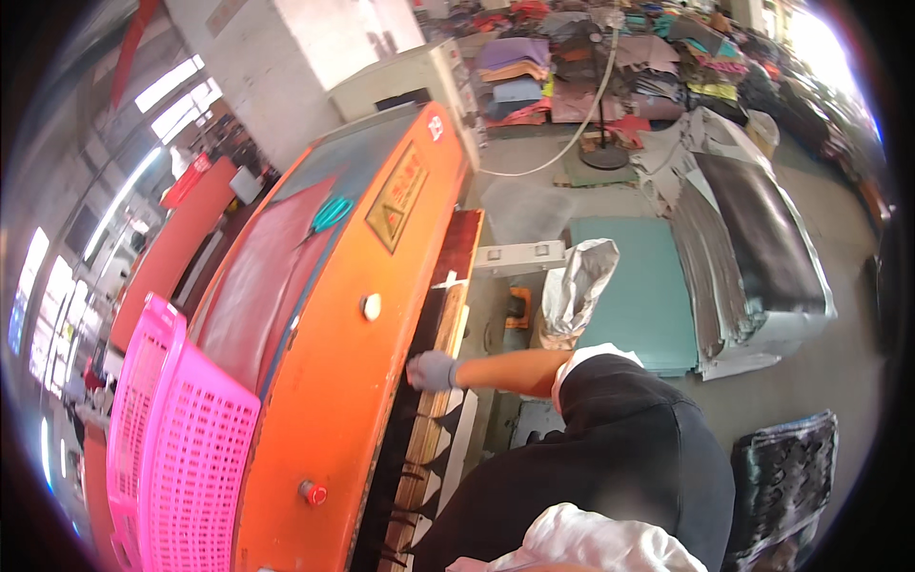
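Under the orange press head, one gloved right hand on the wooden board, fingers curled, grip unclear, one pink basket on top, contents hidden, one pair of teal scissors.

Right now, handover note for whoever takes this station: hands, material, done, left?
Right hand: gloved, reaching into the gap under the orange press head, at the edge of the wooden board. I can't tell its grip.
Left hand: out of view.
Dark sheet pieces lie along the board.
The pink basket and teal scissors sit on top of the press.
Done and left: can't be judged.
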Motion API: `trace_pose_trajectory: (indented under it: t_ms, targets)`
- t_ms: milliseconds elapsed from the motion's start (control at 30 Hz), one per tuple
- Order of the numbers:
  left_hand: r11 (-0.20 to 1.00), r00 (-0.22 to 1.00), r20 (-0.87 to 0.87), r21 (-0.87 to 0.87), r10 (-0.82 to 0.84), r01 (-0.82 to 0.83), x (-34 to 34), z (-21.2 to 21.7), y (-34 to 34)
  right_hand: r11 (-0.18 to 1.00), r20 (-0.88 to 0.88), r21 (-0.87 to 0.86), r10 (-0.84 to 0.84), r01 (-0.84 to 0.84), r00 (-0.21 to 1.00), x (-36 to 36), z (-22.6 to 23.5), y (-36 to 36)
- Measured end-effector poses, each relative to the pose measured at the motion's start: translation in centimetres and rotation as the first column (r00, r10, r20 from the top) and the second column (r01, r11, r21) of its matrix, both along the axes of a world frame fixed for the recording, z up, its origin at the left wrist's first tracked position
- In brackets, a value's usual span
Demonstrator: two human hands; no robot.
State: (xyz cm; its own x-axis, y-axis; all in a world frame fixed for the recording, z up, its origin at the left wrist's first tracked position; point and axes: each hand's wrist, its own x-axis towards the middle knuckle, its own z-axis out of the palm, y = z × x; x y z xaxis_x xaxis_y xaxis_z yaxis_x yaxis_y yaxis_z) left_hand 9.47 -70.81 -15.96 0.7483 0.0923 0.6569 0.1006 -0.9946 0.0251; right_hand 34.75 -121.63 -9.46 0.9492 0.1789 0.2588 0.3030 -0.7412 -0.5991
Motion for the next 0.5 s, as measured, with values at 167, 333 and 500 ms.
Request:
trace_pose_trajectory:
  t_ms: [167,333,500]
  targets:
    - [1.000,1.000,0.024,0.020,0.000,0.000,1.1,-1.0,1.1,0.885,0.092,-0.445,0.197,-0.137,0.976,-3.2,-1.3,3.6]
    - [0.999,0.999,0.037,0.027,0.033,-0.034,1.0,-2.4,2.9,0.921,0.152,-0.362,0.211,-0.144,0.966,-3.8,-1.9,4.4]
    - [0.996,0.997,0.031,0.036,0.076,-0.078,0.7,-4.1,5.0,0.916,0.068,-0.381,0.166,-0.128,0.984,-3.7,-2.0,4.9]
